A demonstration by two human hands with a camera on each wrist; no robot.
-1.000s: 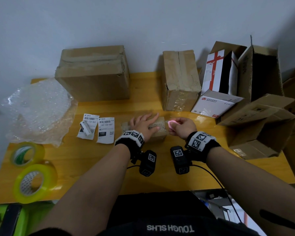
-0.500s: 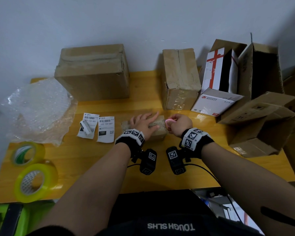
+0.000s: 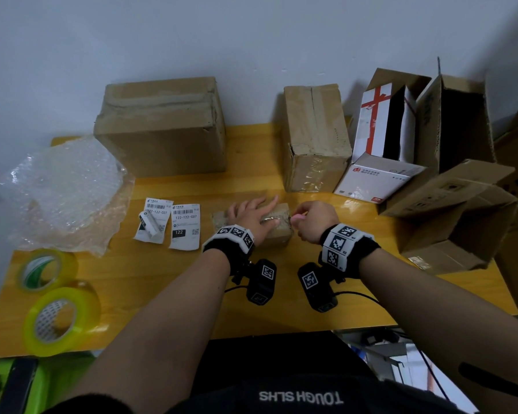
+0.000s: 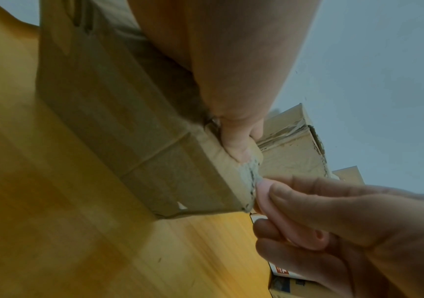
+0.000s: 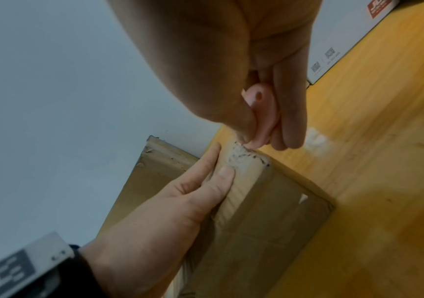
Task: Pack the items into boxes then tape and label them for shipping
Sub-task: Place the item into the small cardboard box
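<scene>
Pressing flat on a small cardboard box [image 3: 277, 231] at the middle of the surface [image 3: 162, 288], the left hand [image 3: 248, 215] is steadying it with straight fingers. The right hand [image 3: 313, 219] is pinching a pink cutter [image 5: 261, 117] at its taped end — light, stiff card, probably best held by its long sides.

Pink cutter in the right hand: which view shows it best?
Left wrist view. The pink cutter shows along most of its length, pinched in the right hand, tip at the small box edge. Right wrist view shows part of it between thumb and fingers. Head view shows only a pink sliver.
</scene>
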